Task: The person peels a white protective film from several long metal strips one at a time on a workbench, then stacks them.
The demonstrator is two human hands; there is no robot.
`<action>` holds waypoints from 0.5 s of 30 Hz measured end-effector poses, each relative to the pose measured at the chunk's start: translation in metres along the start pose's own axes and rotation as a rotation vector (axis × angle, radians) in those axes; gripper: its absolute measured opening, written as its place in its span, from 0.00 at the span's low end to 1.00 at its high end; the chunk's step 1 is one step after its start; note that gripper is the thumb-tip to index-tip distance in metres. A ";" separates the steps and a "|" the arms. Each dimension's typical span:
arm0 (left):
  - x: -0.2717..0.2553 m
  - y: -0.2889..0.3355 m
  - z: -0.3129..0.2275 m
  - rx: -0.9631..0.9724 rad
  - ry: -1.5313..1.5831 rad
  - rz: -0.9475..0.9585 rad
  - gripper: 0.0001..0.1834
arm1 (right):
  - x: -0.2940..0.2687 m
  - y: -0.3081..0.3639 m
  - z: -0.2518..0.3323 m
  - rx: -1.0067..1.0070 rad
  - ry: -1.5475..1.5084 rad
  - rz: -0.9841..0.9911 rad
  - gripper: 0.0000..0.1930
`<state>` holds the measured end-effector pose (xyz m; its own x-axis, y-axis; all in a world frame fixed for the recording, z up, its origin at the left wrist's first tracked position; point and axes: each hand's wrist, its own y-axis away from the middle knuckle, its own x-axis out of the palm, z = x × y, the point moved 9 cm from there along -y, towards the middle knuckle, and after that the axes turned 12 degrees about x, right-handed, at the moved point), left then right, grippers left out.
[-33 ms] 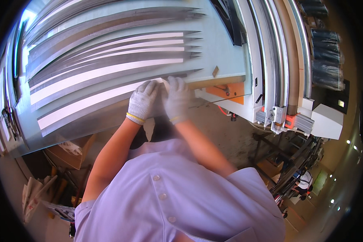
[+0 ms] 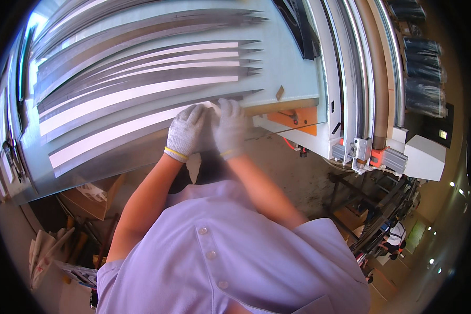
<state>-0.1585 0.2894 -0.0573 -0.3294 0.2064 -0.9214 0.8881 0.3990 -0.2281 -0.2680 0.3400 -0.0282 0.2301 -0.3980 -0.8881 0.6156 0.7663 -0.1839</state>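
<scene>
A long, pointed dark grey strip with a white band [image 2: 118, 129] along it lies at the table's near edge. My left hand [image 2: 184, 127], in a pale knitted glove with a yellow cuff line, has its fingers bent together over the band near its right end. My right hand [image 2: 228, 128], in a matching glove, is close beside it at the band's end. Motion smears its fingers, so I cannot make out their grip. A small whitish piece shows between the two hands. Several similar strips [image 2: 141, 96] with white bands lie farther back on the table.
The pale glass-like tabletop [image 2: 285, 63] ends just in front of me. A machine with long rollers [image 2: 369, 68] stands along the right, with a black angled bracket [image 2: 296, 29] near it. A cardboard box [image 2: 97, 196] sits below left. Far off at right is another person [image 2: 396, 234].
</scene>
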 end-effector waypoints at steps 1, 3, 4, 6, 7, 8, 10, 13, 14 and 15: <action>0.000 0.001 -0.001 0.008 -0.005 0.003 0.27 | 0.003 -0.001 -0.002 -0.012 0.009 -0.008 0.19; -0.003 0.000 -0.004 0.018 -0.006 0.012 0.27 | 0.005 0.000 -0.001 -0.048 0.022 -0.006 0.13; -0.004 -0.001 -0.005 0.021 -0.005 0.018 0.27 | 0.005 0.003 0.000 -0.069 0.025 0.002 0.10; -0.005 0.000 -0.004 0.032 -0.004 0.022 0.26 | 0.004 0.010 0.006 -0.114 0.000 0.023 0.08; -0.004 0.001 -0.004 0.041 -0.005 0.022 0.25 | 0.003 0.015 0.009 -0.137 -0.029 0.035 0.07; -0.004 0.001 -0.005 0.051 -0.006 0.022 0.25 | 0.002 0.019 0.012 -0.158 -0.058 0.047 0.07; -0.004 0.001 -0.005 0.042 -0.002 0.024 0.24 | -0.003 0.021 0.014 -0.156 -0.114 0.010 0.07; -0.009 0.002 -0.004 0.000 0.027 -0.007 0.22 | -0.001 0.023 0.012 -0.142 -0.127 0.028 0.07; -0.010 0.002 -0.002 -0.020 0.040 -0.023 0.21 | -0.003 0.024 0.013 -0.145 -0.137 0.028 0.07; -0.010 0.005 0.000 -0.057 0.043 -0.042 0.21 | -0.004 0.024 0.013 -0.147 -0.147 0.029 0.07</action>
<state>-0.1506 0.2896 -0.0497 -0.3804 0.2258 -0.8968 0.8539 0.4581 -0.2469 -0.2444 0.3531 -0.0236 0.3600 -0.4361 -0.8247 0.4929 0.8395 -0.2288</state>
